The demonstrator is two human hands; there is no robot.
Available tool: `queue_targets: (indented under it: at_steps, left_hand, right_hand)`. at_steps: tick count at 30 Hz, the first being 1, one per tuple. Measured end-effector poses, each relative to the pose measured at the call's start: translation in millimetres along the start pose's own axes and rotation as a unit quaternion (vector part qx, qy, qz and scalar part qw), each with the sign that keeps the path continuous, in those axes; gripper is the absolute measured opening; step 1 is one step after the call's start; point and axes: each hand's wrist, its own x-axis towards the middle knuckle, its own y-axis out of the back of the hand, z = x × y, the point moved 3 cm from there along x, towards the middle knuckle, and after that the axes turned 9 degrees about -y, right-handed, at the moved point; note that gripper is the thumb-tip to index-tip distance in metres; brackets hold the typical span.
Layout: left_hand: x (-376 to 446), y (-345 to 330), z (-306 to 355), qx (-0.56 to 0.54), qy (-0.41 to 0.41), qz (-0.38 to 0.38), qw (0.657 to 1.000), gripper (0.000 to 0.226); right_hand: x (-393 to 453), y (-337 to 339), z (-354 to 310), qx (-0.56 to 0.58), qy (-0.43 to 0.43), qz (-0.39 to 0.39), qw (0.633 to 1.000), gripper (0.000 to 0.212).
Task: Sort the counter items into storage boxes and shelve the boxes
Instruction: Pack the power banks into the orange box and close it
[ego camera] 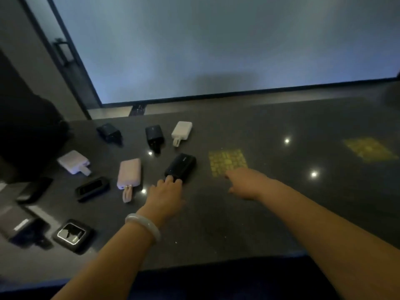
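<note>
Black power bank (180,167) is the thing to watch rn, lying flat on the dark counter (270,213) about mid-frame, just left of a yellow patterned light patch (227,162). Its long axis runs diagonally, near end pointing down-left at the person, far end up-right. Left hand (165,198) is def the closer one: fingertips (171,179) are touching the near short end, fingers fairly straight, not wrapped round it yet afaict, so I'd call it loose, nothing gripped. Right hand (246,184) sits flat-ish over the counter to the right of the bank, fingers relaxed and pointing left, holding nothing, close but apart from it. So imo the grab is the left hand's, closing over the near end along that diagonal. Looks-wise it's a chunky rounded-corner block, glossy black, tiny pale marking on top, too small to read. Pink power bank (129,173) w/ a looped cable lies just left of it. No storage boxes visible.
</note>
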Motion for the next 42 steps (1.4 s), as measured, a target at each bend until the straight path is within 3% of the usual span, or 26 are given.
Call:
queue_targets:
  at_steps: [5,9,13,18,22,28,34,39,42]
  left_hand:
    - [40.4,3.8,-63.8,-0.030,0.061,0.045,0.997,0.064]
    - [65.4,-2.6,-101.4,-0.050,0.093,0.066,0.992,0.066]
    - [75.2,-13.8,-122.5,-0.047,0.103,0.063,0.992,0.067]
    - [73.4,-24.6,-132.9,-0.052,0.115,0.069,0.990,0.069]
    - [67.6,-23.7,-139.0,-0.056,0.146,0.097,0.983,0.075]
    - [66.9,-30.1,-162.8,-0.079,0.234,0.105,0.963,0.091]
    - [72.1,-32.3,-176.6,-0.127,0.327,0.119,0.929,0.113]
    - [83.3,-27.5,-182.2,-0.134,0.341,0.110,0.924,0.109]
    - [88.6,-29.9,-180.2,-0.144,0.317,0.101,0.932,0.101]
  right_hand:
    - [79.8,4.5,-46.4,0.064,-0.007,-0.039,0.997,0.056]
    - [133.5,-0.9,-72.0,0.170,-0.074,-0.074,0.980,0.071]
    - [166.0,-13.0,-96.8,0.192,-0.123,-0.126,0.965,0.086]
    - [188.1,-25.9,-124.6,0.177,-0.180,-0.097,0.963,0.120]
    - [198.9,-35.9,-143.2,0.194,-0.188,-0.050,0.961,0.129]
    - [199.8,-50.0,-145.9,0.155,-0.166,0.036,0.973,0.116]
    - [199.7,-49.0,-138.2,0.146,-0.161,0.019,0.976,0.108]
    - [194.9,-47.4,-126.2,0.160,-0.151,0.004,0.976,0.108]
    - [185.6,-48.2,-110.7,0.174,-0.158,0.010,0.972,0.092]
